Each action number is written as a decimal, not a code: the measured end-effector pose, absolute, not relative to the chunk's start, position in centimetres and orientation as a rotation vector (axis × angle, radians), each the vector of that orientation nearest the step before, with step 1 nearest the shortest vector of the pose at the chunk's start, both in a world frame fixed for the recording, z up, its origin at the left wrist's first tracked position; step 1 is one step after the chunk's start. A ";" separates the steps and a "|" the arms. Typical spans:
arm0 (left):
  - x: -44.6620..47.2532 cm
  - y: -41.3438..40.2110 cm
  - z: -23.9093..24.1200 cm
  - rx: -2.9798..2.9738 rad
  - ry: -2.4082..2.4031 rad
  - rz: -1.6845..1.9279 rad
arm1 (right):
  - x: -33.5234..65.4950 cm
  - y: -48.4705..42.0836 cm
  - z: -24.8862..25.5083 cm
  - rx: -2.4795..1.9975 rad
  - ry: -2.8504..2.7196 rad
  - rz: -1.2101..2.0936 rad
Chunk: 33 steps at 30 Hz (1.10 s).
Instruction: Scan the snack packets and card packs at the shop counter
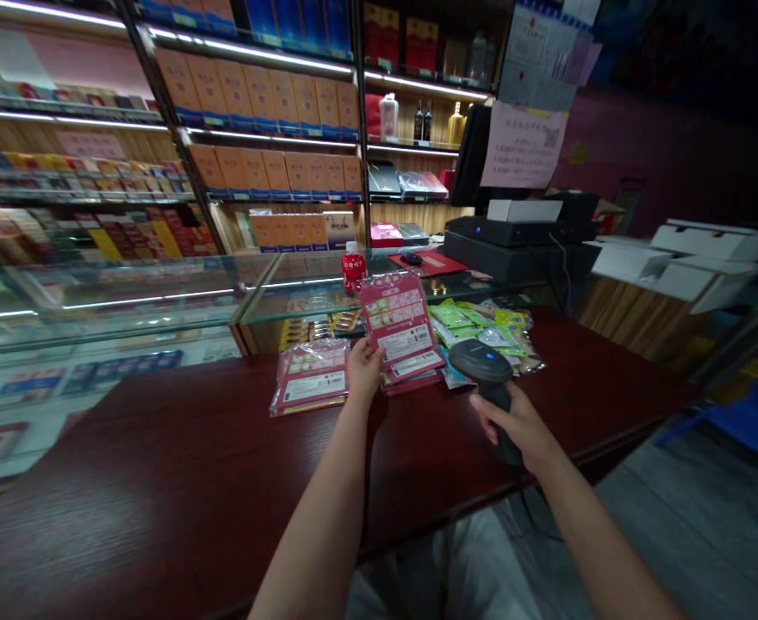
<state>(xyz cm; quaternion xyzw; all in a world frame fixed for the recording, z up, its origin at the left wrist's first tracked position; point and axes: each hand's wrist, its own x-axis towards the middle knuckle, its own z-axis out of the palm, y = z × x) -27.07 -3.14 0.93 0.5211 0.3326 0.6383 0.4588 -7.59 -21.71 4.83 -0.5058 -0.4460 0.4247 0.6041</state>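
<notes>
My left hand pinches the left edge of a pink packet in clear wrap, which is tilted up with its printed labels facing me. Beneath it lie more pink packets, partly hidden. Left of that hand, a second stack of pink packets rests flat on the table. My right hand is wrapped around the handle of a black barcode scanner with a blue light on top. The scanner's head is just right of the raised packet, apart from it. Several green and yellow packets lie behind the scanner.
A dark red wooden table spans the front. Behind it stand a glass display counter and a red bottle. At the back right are a monitor, a black cash drawer and white boxes. A blue stool is at right.
</notes>
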 end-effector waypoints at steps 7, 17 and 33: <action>-27.0 -3.0 0.5 1.291 0.821 1.553 | -7.9 -21.6 4.3 -1.222 -1.024 0.990; -26.6 -2.8 0.4 1.284 0.838 1.568 | -7.6 -21.9 4.8 -1.198 -1.007 1.025; -26.6 -2.9 0.5 1.294 0.857 1.554 | -7.1 -22.0 4.5 -1.149 -0.992 1.089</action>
